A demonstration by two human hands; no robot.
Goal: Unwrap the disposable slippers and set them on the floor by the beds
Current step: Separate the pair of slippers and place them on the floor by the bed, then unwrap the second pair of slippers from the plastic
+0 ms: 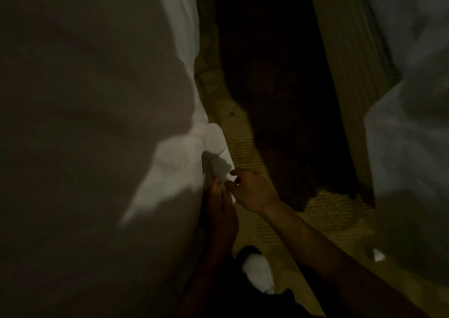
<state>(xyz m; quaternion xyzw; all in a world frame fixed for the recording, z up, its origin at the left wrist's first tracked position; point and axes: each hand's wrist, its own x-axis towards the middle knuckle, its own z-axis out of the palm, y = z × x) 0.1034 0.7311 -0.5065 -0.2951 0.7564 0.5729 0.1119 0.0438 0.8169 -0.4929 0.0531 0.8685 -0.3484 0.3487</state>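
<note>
A white disposable slipper point(216, 147) lies on the patterned carpet point(245, 143), tight against the side of the left bed point(97, 123). Both hands are at its near heel end. My left hand point(220, 211) reaches along the bed's edge with its fingers at the slipper's heel. My right hand point(250, 189) comes in from the right, fingers curled at the same end. The dim light hides whether a second slipper lies under or beside the first, and how firmly either hand holds it.
A second bed point(413, 99) with white linen and a ribbed base point(349, 75) stands on the right. Deep shadow covers the carpet strip between the beds. My foot in a white sock point(258, 275) is at the bottom centre. A small white scrap point(378, 255) lies right.
</note>
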